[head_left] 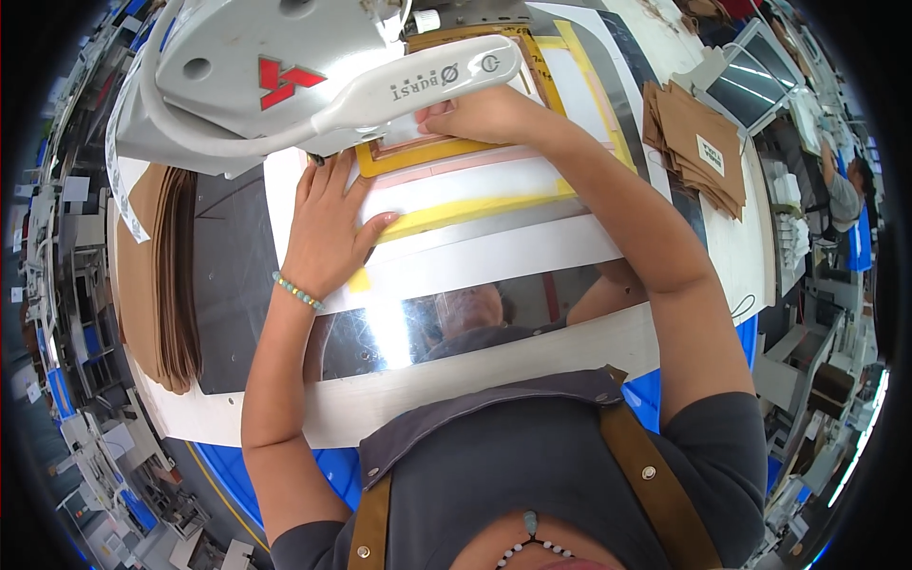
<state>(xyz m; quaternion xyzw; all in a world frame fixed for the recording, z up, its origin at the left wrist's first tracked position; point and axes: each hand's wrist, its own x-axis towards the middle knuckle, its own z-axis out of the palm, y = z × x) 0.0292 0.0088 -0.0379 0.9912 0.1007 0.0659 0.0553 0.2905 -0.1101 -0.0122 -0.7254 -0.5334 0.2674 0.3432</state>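
My left hand (328,228) lies flat with its fingers spread, on the left edge of a white template sheet (570,247) edged with yellow tape. Its fingertips reach the base of the sewing machine head (256,76). My right hand (484,114) rests over the yellow frame (418,160) mounted on that sheet. The fingers there are bent and drawn together, low over the frame's inside. A white lamp arm (418,85) crosses in front and hides part of them, so what they hold, if anything, does not show.
A thick stack of folded brown pieces (157,285) stands at the left on the table. Brown flat pieces with a white label (693,142) lie at the right, beside a tilted screen (755,76). A shiny metal plate (475,323) runs along the near side. Another person (844,195) sits far right.
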